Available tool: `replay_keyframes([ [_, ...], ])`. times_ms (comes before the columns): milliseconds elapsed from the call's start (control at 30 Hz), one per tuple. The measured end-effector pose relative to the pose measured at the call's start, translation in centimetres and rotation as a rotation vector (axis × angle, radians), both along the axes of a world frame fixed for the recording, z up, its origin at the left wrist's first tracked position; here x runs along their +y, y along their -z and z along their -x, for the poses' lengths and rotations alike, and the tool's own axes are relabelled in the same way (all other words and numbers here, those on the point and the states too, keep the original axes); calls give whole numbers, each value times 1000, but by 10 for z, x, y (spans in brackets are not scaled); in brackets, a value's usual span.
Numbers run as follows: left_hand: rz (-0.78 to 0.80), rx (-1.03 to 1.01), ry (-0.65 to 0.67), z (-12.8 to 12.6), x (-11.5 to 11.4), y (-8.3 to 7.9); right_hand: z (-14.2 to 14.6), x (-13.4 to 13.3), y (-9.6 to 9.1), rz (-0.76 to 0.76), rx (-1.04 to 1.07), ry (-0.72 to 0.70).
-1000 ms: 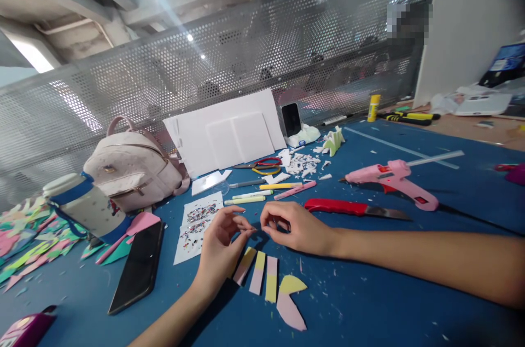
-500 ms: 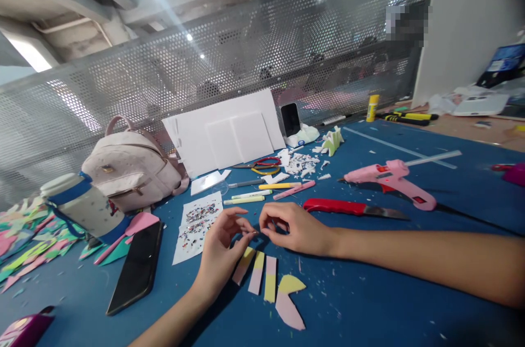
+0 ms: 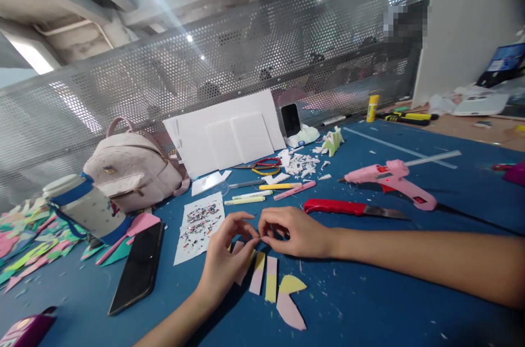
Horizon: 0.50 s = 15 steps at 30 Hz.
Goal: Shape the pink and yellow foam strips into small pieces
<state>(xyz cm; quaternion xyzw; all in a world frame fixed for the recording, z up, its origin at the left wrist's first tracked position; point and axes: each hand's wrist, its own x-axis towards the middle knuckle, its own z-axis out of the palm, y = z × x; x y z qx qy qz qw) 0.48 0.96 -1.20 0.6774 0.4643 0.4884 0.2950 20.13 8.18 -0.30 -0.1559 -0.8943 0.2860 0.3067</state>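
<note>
My left hand (image 3: 229, 254) and my right hand (image 3: 293, 231) meet fingertip to fingertip over the blue table. Both are closed in a pinch; whatever lies between the fingers is too small to name. Just below them are several pink and yellow strips (image 3: 271, 279), one partly covered by my left hand. A yellow curved piece (image 3: 292, 283) touches a pink curved piece (image 3: 290, 310) to the right of the strips. Left of my left hand lies a white sheet (image 3: 186, 254) strewn with tiny coloured bits. A red-handled knife (image 3: 336, 207) rests beyond my right wrist.
A pink glue gun (image 3: 394, 174) with its cord lies to the right. Behind the hands are markers (image 3: 280, 186), scissors (image 3: 262, 165) and white scraps (image 3: 301, 163). On the left are a black phone (image 3: 139, 270), a bottle (image 3: 88, 210), a backpack (image 3: 133, 163) and foam scraps (image 3: 28, 243).
My right hand's fingertips have moved slightly left and down to meet those of my left hand. Before, a small gap lay between them. The things on the table stay put.
</note>
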Motion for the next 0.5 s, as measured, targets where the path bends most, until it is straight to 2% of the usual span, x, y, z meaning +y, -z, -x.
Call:
replay_keyframes([
  [500, -22, 36, -35, -1, 1, -1, 0, 0, 2, -36, -62, 8],
])
